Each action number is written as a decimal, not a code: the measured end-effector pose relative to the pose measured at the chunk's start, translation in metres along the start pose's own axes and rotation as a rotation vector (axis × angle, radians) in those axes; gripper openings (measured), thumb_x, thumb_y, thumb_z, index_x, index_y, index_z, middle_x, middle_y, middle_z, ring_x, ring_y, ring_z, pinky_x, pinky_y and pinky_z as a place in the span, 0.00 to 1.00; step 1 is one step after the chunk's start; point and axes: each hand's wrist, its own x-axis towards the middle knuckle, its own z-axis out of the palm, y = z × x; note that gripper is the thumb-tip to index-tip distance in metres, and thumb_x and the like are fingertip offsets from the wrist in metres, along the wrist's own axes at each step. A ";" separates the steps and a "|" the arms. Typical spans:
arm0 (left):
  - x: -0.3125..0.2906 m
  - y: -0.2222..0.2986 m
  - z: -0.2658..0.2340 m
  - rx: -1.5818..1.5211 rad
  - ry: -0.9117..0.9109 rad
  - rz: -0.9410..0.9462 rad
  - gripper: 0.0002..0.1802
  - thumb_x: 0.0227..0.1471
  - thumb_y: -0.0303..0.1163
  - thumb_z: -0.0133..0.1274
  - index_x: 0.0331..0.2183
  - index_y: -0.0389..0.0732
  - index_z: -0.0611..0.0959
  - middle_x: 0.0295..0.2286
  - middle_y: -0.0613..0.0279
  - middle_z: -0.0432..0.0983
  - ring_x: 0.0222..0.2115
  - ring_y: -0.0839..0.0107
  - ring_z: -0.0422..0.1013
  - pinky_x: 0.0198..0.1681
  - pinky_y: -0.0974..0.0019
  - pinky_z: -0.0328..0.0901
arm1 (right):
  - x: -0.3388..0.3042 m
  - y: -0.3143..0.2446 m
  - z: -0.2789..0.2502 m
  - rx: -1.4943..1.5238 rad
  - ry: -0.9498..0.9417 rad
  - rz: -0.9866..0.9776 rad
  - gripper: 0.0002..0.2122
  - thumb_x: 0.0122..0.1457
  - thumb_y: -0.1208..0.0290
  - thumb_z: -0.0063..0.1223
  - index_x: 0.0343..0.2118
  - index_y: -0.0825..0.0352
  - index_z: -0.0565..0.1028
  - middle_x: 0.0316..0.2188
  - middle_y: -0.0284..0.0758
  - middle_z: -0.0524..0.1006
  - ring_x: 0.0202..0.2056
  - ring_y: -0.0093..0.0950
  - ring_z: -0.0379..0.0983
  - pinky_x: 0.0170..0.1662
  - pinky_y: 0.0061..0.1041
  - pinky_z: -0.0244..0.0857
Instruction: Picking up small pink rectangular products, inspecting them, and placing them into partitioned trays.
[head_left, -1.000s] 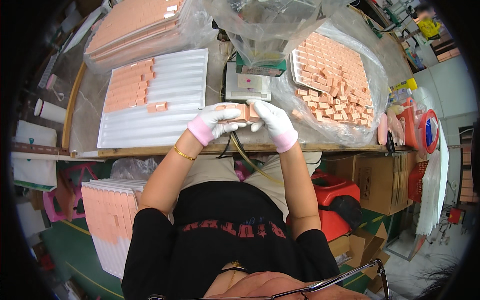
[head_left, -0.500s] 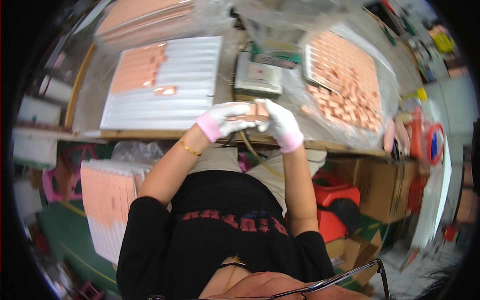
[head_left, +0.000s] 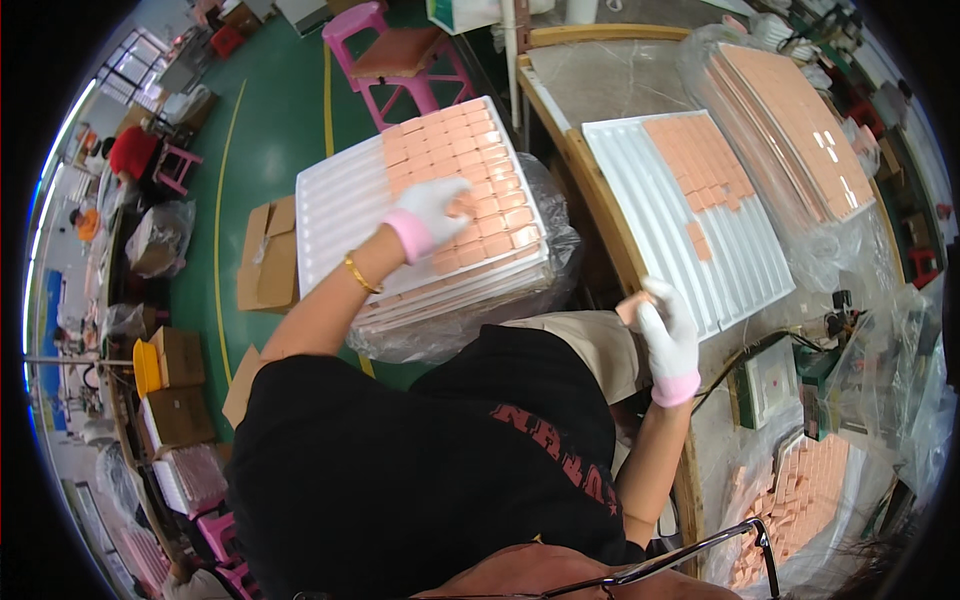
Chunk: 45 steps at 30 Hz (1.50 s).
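Note:
My left hand (head_left: 432, 214), in a white glove with a pink cuff, is over the top tray of a stack (head_left: 330, 215) at my left. Its fingers are pinched around a small copper-coloured block (head_left: 459, 206), just over the rows of similar blocks (head_left: 495, 190). My right hand (head_left: 668, 335), gloved the same way, grips another copper-coloured block (head_left: 631, 308) between thumb and fingers. It is by the table's near edge, beside a white ridged tray (head_left: 655, 200) partly filled with blocks.
Plastic-wrapped stacked sheets (head_left: 790, 120) lie beyond the table tray. A small box-shaped device (head_left: 768, 385) and a bag of loose blocks (head_left: 790, 510) are at the right. A pink stool (head_left: 400, 60) stands past the tray stack; a cardboard box (head_left: 266, 255) sits left of it.
The view has swung left. My hands, together over the table's edge with copper-coloured blocks before, are now apart. The left has gone to the tray stack; the right keeps a block near the table.

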 end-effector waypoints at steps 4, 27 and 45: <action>-0.010 -0.062 -0.004 0.314 0.015 -0.191 0.19 0.43 0.31 0.51 0.42 0.41 0.74 0.34 0.51 0.75 0.35 0.54 0.72 0.37 0.58 0.68 | 0.031 0.006 0.045 -0.089 -0.121 -0.002 0.17 0.58 0.72 0.50 0.48 0.74 0.70 0.38 0.35 0.75 0.39 0.20 0.70 0.46 0.18 0.62; -0.046 -0.086 0.022 0.064 0.446 -0.024 0.14 0.46 0.28 0.52 0.39 0.39 0.78 0.47 0.52 0.67 0.48 0.50 0.63 0.55 0.59 0.56 | 0.089 0.042 0.221 -0.871 -0.519 -1.111 0.11 0.44 0.71 0.57 0.34 0.57 0.74 0.34 0.26 0.72 0.43 0.28 0.66 0.52 0.33 0.55; -0.061 -0.031 0.038 -0.149 0.704 -0.141 0.31 0.62 0.45 0.24 0.55 0.31 0.60 0.58 0.50 0.52 0.60 0.57 0.47 0.62 0.60 0.43 | 0.076 0.004 0.142 -0.797 -0.178 -0.897 0.12 0.46 0.70 0.57 0.35 0.62 0.75 0.38 0.36 0.72 0.39 0.37 0.69 0.42 0.35 0.62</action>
